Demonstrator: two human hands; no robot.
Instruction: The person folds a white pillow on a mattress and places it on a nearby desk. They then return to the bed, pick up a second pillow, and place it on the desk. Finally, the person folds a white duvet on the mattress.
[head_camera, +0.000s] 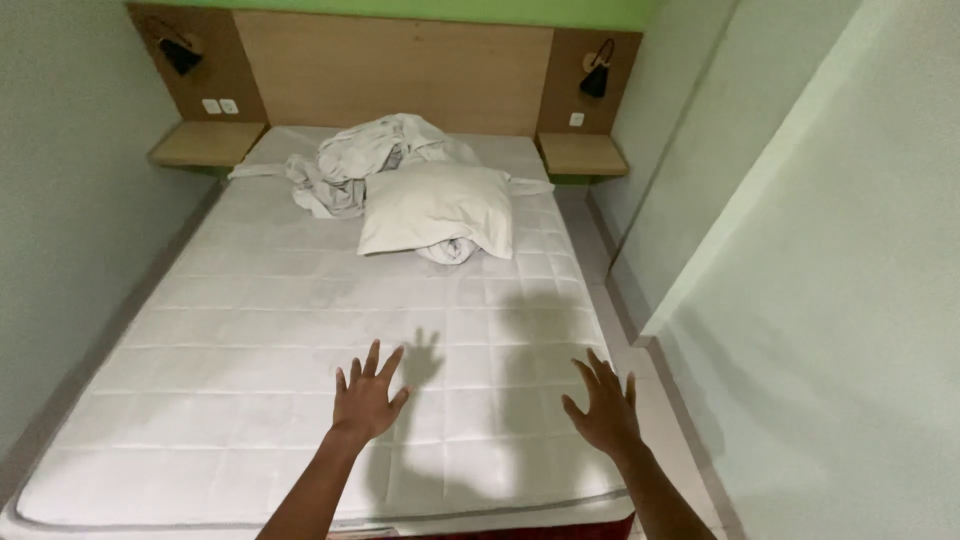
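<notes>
A bare white quilted mattress (250, 350) fills the middle of the head view. My left hand (366, 397) is stretched out over its near part, fingers spread, holding nothing. My right hand (603, 405) hovers over the mattress's near right corner, also open and empty. Both hands cast shadows on the mattress. Farther up the bed lies a white pillow (440, 208), and behind it a crumpled heap of white sheets (365, 160).
A wooden headboard (390, 70) spans the back wall, with a small shelf on the left (205, 143) and one on the right (582, 154), and a black wall lamp above each. Pale walls stand close on both sides; a narrow tiled strip of floor (625, 310) runs along the bed's right.
</notes>
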